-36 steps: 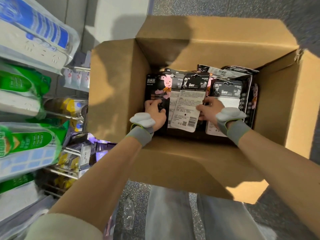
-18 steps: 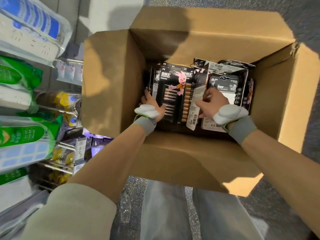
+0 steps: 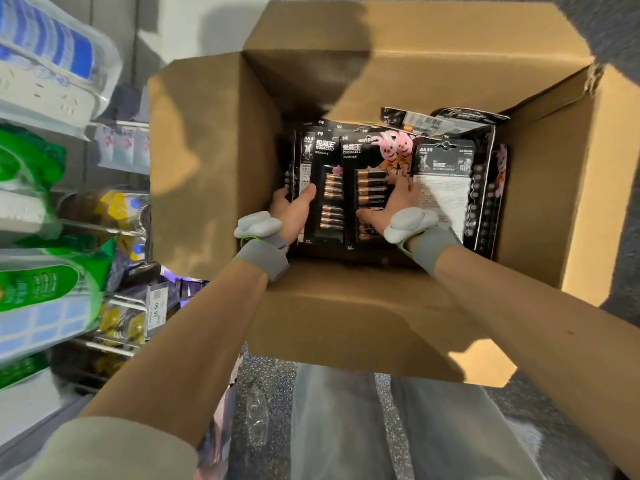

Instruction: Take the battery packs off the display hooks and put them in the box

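Just left of the left fingers stands the cardboard box side wall, close, little room. Near flap runs under both forearms; far flap is folded up and shades the back of the box. Outside that wall, well left of the fingers: shelf hooks with bagged power strips in blue and green packaging, plus a price tag reading 36.90. Battery packs stand upright in a row inside the box, filling it from the left fingers across to the right wall; more packs lie tilted on top at the back, beyond the right fingertips. Both arms reach down over the near edge, each wrist carrying a grey band with a white pod. Left hand pinches the edge of the left stack: thumb on the front face, other fingers behind and mostly hidden. Right hand lies palm-down, fingers straight and spread, flat on the front of the bunny pack, thumb pointing toward the left hand. Grey-label pack sits just right of those fingers, touching the little-finger side. Speckled floor and grey trousers show below the box.
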{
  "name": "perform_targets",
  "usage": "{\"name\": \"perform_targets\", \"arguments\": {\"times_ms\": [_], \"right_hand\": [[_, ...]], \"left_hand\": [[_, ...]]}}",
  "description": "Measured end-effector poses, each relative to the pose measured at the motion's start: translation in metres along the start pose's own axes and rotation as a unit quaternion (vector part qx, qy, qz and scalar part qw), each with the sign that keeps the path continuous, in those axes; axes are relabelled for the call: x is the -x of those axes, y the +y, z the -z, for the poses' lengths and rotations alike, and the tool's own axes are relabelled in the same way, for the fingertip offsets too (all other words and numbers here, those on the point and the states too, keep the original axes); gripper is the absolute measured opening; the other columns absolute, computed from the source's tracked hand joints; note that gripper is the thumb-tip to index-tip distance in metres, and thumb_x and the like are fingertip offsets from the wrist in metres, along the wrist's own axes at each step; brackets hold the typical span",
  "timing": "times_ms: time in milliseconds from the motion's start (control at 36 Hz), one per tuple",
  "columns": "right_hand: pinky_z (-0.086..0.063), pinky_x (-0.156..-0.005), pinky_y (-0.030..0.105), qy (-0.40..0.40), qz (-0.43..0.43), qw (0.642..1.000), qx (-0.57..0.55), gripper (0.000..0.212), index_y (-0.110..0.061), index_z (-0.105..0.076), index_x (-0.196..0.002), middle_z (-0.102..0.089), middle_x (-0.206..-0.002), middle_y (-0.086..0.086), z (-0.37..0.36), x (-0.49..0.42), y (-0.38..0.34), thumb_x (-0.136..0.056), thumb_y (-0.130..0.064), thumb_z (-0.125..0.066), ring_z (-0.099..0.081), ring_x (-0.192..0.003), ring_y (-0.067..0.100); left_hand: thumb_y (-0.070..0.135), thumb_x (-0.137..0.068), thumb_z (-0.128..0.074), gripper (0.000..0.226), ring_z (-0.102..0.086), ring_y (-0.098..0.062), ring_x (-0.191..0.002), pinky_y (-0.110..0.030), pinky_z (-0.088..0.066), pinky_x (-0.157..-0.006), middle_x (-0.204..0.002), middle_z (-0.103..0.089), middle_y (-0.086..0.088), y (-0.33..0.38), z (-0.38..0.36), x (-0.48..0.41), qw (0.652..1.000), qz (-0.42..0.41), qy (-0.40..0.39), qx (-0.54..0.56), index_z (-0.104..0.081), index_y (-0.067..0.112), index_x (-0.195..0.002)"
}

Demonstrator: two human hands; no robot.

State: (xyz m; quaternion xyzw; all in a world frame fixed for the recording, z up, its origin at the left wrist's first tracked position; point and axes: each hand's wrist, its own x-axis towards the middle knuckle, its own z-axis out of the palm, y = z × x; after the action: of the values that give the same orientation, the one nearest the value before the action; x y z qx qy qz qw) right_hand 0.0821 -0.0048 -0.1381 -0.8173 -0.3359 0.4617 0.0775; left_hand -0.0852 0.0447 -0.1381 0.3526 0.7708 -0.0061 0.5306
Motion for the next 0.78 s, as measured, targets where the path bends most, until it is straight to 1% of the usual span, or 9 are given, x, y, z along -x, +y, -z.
{"name": "perform_targets", "arguments": {"times_ms": [111,222,306,417,528,583,667,722,778], "right_hand": [[-0.034,-0.108,0.039,0.016,-0.029,0.999,0.000,0.076,-0.011,-0.035,-0.137,-0.033,-0.139,0.017,0.001,-0.007,0.003,-0.077,-0.033,-0.076,-0.041,-0.126,0.036],[-0.029,-0.112,0.043,0.023,-0.059,0.998,0.029,0.085,-0.009,-0.030,-0.142,-0.033,-0.144,0.018,-0.001,-0.010,0.005,-0.076,-0.039,-0.076,-0.034,-0.133,0.035],[-0.030,-0.111,0.043,0.012,-0.078,0.996,0.032,0.091,-0.006,-0.026,-0.143,-0.032,-0.144,0.019,0.002,-0.013,0.001,-0.076,-0.040,-0.077,-0.035,-0.133,0.036],[-0.036,-0.105,0.041,0.015,-0.074,0.997,0.025,0.084,-0.006,-0.031,-0.139,-0.036,-0.140,0.018,0.006,-0.014,0.003,-0.076,-0.039,-0.077,-0.042,-0.127,0.035],[-0.035,-0.107,0.044,0.027,-0.083,0.996,0.028,0.085,-0.006,-0.032,-0.139,-0.037,-0.140,0.018,0.001,-0.011,0.002,-0.076,-0.041,-0.077,-0.041,-0.128,0.037],[-0.033,-0.109,0.044,0.017,-0.084,0.996,0.024,0.088,-0.006,-0.026,-0.144,-0.033,-0.144,0.019,-0.001,-0.010,-0.001,-0.078,-0.040,-0.075,-0.037,-0.131,0.037],[-0.030,-0.112,0.042,0.005,-0.074,0.997,0.016,0.095,-0.008,-0.018,-0.149,-0.030,-0.149,0.018,-0.002,-0.006,-0.002,-0.080,-0.039,-0.074,-0.031,-0.137,0.035],[-0.031,-0.111,0.042,0.002,-0.064,0.998,0.001,0.093,-0.008,-0.020,-0.148,-0.035,-0.148,0.016,0.000,-0.007,0.001,-0.079,-0.038,-0.075,-0.035,-0.136,0.034],[-0.034,-0.110,0.042,0.000,-0.060,0.998,-0.011,0.089,-0.007,-0.024,-0.146,-0.041,-0.145,0.015,0.002,-0.007,0.003,-0.079,-0.036,-0.076,-0.040,-0.132,0.034]], "left_hand": [[0.047,-0.094,-0.056,0.079,-0.035,-0.032,-0.142,-0.043,-0.028,-0.117,-0.155,-0.035,-0.009,0.004,-0.004,0.003,1.000,0.002,-0.006,-0.008,-0.019,0.012,-0.155],[0.043,-0.090,-0.062,0.077,-0.039,-0.033,-0.138,-0.047,-0.032,-0.115,-0.152,-0.039,-0.010,0.002,-0.006,0.008,0.999,-0.014,-0.013,-0.041,-0.026,0.016,-0.153],[0.039,-0.090,-0.063,0.077,-0.039,-0.034,-0.136,-0.047,-0.032,-0.115,-0.153,-0.033,-0.011,0.000,-0.007,0.015,0.997,-0.037,-0.010,-0.073,-0.025,0.019,-0.154],[0.031,-0.096,-0.057,0.067,-0.040,-0.033,-0.133,-0.036,-0.029,-0.116,-0.154,-0.020,-0.010,-0.002,-0.012,0.023,0.994,-0.073,-0.005,-0.085,-0.023,0.022,-0.153],[0.033,-0.098,-0.056,0.061,-0.044,-0.030,-0.127,-0.030,-0.032,-0.109,-0.150,-0.019,-0.008,-0.002,-0.010,0.030,0.989,-0.105,0.002,-0.100,-0.029,0.024,-0.152],[0.033,-0.099,-0.054,0.054,-0.043,-0.030,-0.128,-0.032,-0.035,-0.111,-0.152,-0.017,-0.007,-0.001,-0.009,0.031,0.987,-0.118,0.002,-0.113,-0.037,0.025,-0.149],[0.033,-0.100,-0.050,0.039,-0.030,-0.036,-0.139,-0.043,-0.028,-0.116,-0.160,-0.009,-0.008,0.000,-0.009,0.030,0.984,-0.115,0.007,-0.135,-0.048,0.030,-0.139],[0.032,-0.100,-0.048,0.036,-0.024,-0.038,-0.141,-0.044,-0.023,-0.117,-0.161,-0.014,-0.009,0.001,-0.011,0.028,0.982,-0.107,0.013,-0.153,-0.049,0.030,-0.136],[0.028,-0.099,-0.050,0.035,-0.031,-0.036,-0.136,-0.043,-0.027,-0.113,-0.151,-0.034,-0.009,0.001,-0.011,0.025,0.982,-0.107,0.024,-0.151,-0.046,0.023,-0.134]]}}
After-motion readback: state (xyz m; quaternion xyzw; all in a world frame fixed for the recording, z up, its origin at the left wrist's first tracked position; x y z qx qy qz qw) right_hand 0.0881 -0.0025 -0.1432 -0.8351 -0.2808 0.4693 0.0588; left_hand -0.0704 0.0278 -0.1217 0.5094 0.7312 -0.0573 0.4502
